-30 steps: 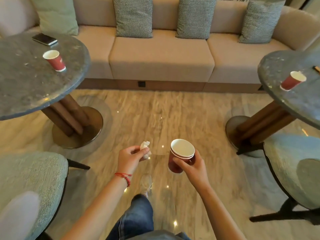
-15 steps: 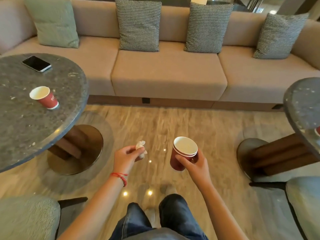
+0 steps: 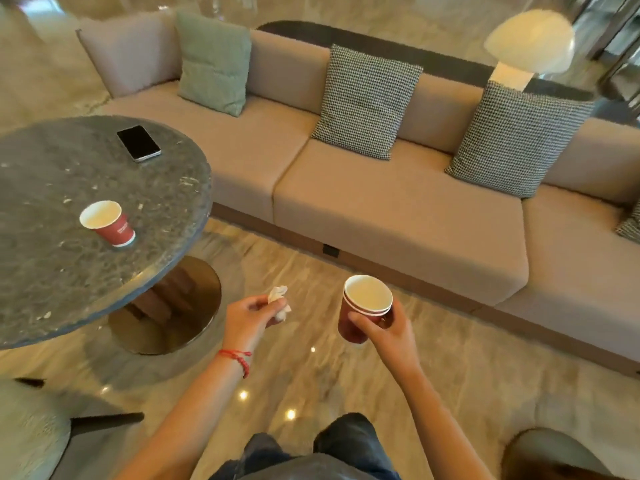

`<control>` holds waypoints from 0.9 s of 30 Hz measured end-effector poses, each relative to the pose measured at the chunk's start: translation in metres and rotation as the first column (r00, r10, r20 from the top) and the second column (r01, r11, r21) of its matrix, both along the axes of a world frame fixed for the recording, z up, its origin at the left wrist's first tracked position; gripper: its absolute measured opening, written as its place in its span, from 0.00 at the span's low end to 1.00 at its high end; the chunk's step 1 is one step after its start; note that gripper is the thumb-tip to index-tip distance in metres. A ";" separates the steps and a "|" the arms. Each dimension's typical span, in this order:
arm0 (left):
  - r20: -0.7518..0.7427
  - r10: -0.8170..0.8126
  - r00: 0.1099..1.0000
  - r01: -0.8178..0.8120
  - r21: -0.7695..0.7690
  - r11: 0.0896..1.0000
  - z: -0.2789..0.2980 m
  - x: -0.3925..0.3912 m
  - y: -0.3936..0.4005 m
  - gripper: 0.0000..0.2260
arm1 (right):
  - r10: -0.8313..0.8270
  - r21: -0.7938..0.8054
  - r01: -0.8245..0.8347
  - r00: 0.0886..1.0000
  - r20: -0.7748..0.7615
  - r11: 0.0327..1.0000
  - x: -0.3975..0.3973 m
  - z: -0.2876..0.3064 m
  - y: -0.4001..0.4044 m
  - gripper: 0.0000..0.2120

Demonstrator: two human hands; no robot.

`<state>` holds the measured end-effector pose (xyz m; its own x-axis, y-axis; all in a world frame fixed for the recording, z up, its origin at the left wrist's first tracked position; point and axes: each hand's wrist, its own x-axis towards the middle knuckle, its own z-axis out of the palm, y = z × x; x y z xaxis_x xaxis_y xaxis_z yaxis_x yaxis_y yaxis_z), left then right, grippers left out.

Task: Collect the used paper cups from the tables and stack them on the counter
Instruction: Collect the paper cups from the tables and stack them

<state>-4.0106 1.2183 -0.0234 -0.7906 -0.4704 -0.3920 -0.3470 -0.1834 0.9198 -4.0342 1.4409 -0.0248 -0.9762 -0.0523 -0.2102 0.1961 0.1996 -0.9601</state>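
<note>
My right hand (image 3: 388, 332) grips a stack of nested red paper cups (image 3: 363, 306) upright over the floor in front of me. My left hand (image 3: 251, 315) pinches a crumpled white tissue (image 3: 278, 299) at about the same height. Another red paper cup (image 3: 109, 223) with a white inside stands upright on the round dark stone table (image 3: 52, 271) to my left, well beyond my left hand. No counter is in view.
A black phone (image 3: 138, 143) lies on the far side of the table. A long beige sofa (image 3: 398, 209) with cushions runs across the back, a white lamp (image 3: 528, 46) behind it. Upholstered chairs sit at the bottom left (image 3: 27, 434) and bottom right (image 3: 554, 455).
The view has swung left and upward: the left table and its cup came nearer, the right table with its cup left the frame. Both hands keep their holds.
</note>
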 end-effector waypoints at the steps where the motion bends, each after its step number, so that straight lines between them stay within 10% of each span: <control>1: -0.004 0.033 0.999 -0.033 0.003 0.999 0.002 -0.007 0.000 0.03 | 0.037 0.006 -0.037 0.999 -0.001 0.999 -0.015 0.000 -0.001 0.29; 16: 0.037 0.571 0.820 -0.571 0.002 0.821 0.010 0.011 -0.071 0.05 | 0.584 -0.046 -0.582 0.810 0.058 0.812 -0.106 -0.010 -0.135 0.27; 27: 0.026 0.660 0.751 -0.660 -0.028 0.751 0.006 0.007 -0.202 0.02 | 0.664 -0.041 -0.663 0.747 0.028 0.748 -0.125 -0.009 -0.287 0.30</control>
